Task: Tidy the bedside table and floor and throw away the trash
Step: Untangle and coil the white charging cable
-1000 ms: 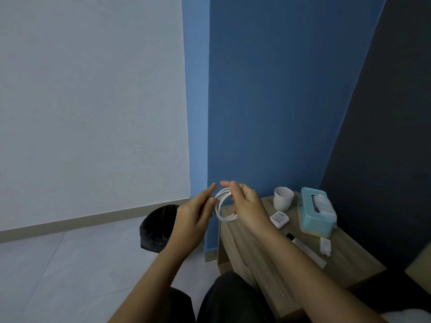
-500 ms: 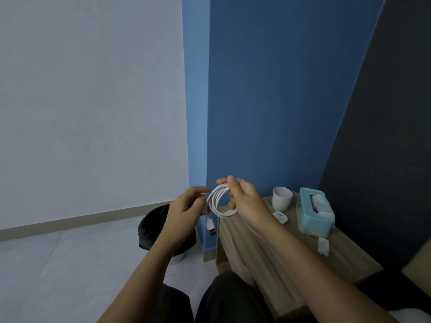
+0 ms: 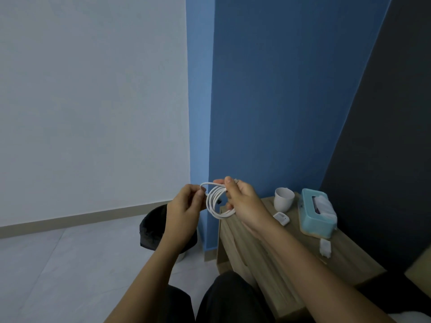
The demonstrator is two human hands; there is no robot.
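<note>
A white cable [image 3: 215, 203], wound into a small coil, hangs in the air between my hands above the left edge of the wooden bedside table [image 3: 349, 257]. My right hand [image 3: 245, 201] pinches the coil at its top. My left hand [image 3: 184, 210] grips the loose end of the cable at the coil's upper left. A black-lined trash bin [image 3: 151, 229] stands on the floor below my left hand, partly hidden by it.
On the table stand a white cup [image 3: 283, 199], a teal tissue box [image 3: 317, 215], a small white device [image 3: 281, 217] and a white charger plug [image 3: 325, 248]. The blue wall rises behind; pale tiled floor [image 3: 70, 264] spreads left. My dark-trousered knees [image 3: 224, 297] are below.
My left hand has brought the dangling cable end up and over, adding another turn to the coil. Both hands stay at about the same spot.
</note>
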